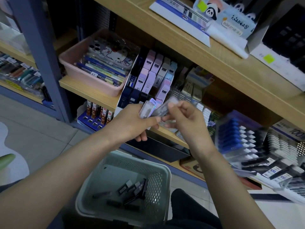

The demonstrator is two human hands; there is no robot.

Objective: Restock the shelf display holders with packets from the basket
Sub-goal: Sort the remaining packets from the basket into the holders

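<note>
The light is soft and even, coming from overhead and in front of the shelves. It is brightest along the top shelf (181, 38) edge and on the pale floor (41, 129). Under each board the stock sits in shade, and the recess (66, 17) at upper left is almost black. Inside the basket (165, 172) it is dim and murky. There is no hard glare, only a faint sheen on the packets (148, 109) held between the left hand (132, 123) and right hand (186, 119), all smeared by motion. The boxes (272, 171) at the right edge streak with blur. Shelf lines bow and splay toward the corners.
</note>
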